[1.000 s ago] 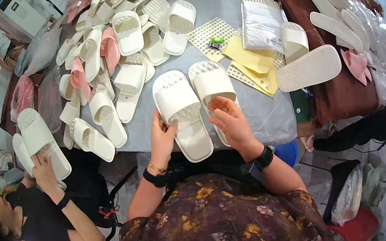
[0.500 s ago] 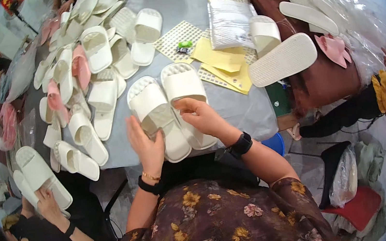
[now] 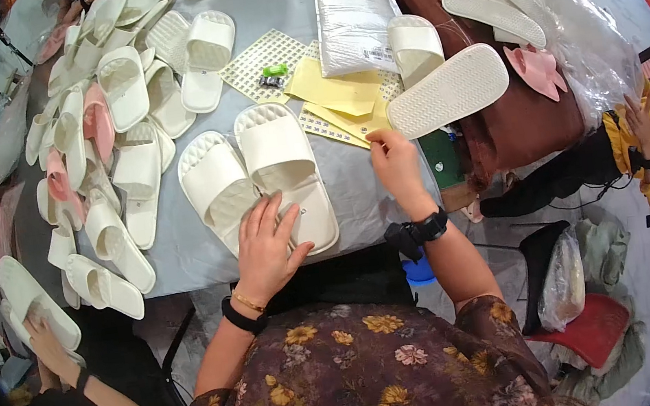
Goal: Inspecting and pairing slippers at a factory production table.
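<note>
A pair of cream slippers lies side by side in front of me: the left slipper (image 3: 210,173) and the right slipper (image 3: 278,147). My left hand (image 3: 266,239) rests across both with its fingers spread. A small round mark shows on the right slipper's footbed, beside my fingers. My right hand (image 3: 398,164) is curled at the near edge of the yellow sticker sheet (image 3: 335,126), its fingertips drawn together. Whatever they hold, if anything, is too small to tell. A folded yellow paper (image 3: 334,87) and another sticker sheet (image 3: 261,59) lie beyond.
Many cream slippers (image 3: 125,89) and some pink ones (image 3: 97,122) are heaped on the left. On the right are a white plastic packet (image 3: 355,26), an upturned slipper (image 3: 453,87) and a brown-covered surface (image 3: 536,126). A co-worker's hand (image 3: 53,350) holds slippers at lower left.
My right hand has left the right slipper and moved right to the sticker sheet. My left hand has shifted from the left slipper's side onto both slippers. The whole view has shifted slightly.
</note>
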Action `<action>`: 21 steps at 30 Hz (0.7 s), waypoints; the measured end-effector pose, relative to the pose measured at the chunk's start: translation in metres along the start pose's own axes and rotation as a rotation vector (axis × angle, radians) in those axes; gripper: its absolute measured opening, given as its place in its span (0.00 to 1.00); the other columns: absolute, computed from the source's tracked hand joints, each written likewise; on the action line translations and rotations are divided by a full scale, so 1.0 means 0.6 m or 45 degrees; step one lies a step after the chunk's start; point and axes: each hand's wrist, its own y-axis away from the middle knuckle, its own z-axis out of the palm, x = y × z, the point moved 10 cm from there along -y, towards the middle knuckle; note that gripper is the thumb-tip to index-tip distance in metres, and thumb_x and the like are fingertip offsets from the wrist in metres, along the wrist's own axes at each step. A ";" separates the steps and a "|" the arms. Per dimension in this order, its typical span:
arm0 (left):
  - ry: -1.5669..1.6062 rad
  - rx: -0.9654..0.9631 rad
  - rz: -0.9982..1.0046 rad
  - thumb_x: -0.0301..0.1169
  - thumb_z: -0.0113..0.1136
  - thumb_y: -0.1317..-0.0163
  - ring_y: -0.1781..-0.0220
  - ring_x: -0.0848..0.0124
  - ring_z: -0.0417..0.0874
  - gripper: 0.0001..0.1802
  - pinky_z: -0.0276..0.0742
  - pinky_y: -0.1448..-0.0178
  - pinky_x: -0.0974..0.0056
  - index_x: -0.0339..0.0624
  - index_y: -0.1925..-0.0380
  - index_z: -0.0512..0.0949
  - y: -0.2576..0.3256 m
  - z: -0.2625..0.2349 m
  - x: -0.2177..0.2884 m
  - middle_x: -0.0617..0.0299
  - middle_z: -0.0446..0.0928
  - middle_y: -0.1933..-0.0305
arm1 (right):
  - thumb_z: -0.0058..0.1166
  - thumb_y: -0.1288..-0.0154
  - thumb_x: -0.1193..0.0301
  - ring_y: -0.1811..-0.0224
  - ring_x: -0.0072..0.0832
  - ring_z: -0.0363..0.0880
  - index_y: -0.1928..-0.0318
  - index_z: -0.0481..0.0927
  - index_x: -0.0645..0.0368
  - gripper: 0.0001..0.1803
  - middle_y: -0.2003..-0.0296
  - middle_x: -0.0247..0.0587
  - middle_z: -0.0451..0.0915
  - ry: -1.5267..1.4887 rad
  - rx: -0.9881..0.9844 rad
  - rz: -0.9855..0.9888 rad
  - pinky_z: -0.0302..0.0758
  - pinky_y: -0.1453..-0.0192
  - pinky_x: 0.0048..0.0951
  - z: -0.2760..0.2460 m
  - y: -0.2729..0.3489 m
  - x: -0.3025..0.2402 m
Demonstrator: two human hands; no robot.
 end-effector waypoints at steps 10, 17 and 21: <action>-0.004 -0.004 -0.022 0.45 0.67 0.45 0.29 0.50 0.64 0.34 0.56 0.27 0.48 0.45 0.39 0.74 0.002 0.011 -0.006 0.50 0.66 0.31 | 0.55 0.37 0.72 0.62 0.50 0.82 0.61 0.84 0.60 0.08 0.64 0.51 0.82 0.377 -0.044 0.016 0.79 0.57 0.44 -0.022 -0.048 0.051; 0.005 0.012 -0.005 0.46 0.66 0.45 0.29 0.50 0.65 0.34 0.56 0.27 0.48 0.46 0.39 0.74 0.002 0.009 -0.005 0.50 0.66 0.31 | 0.58 0.39 0.71 0.61 0.48 0.81 0.64 0.83 0.57 0.05 0.64 0.49 0.81 0.473 -0.146 -0.003 0.78 0.57 0.46 -0.001 -0.045 0.041; 0.000 0.023 -0.001 0.46 0.66 0.44 0.30 0.50 0.65 0.33 0.56 0.27 0.47 0.45 0.39 0.74 0.004 0.008 -0.005 0.50 0.67 0.31 | 0.58 0.39 0.71 0.61 0.49 0.81 0.64 0.82 0.57 0.04 0.63 0.47 0.80 0.456 -0.180 -0.021 0.78 0.58 0.46 0.000 -0.044 0.040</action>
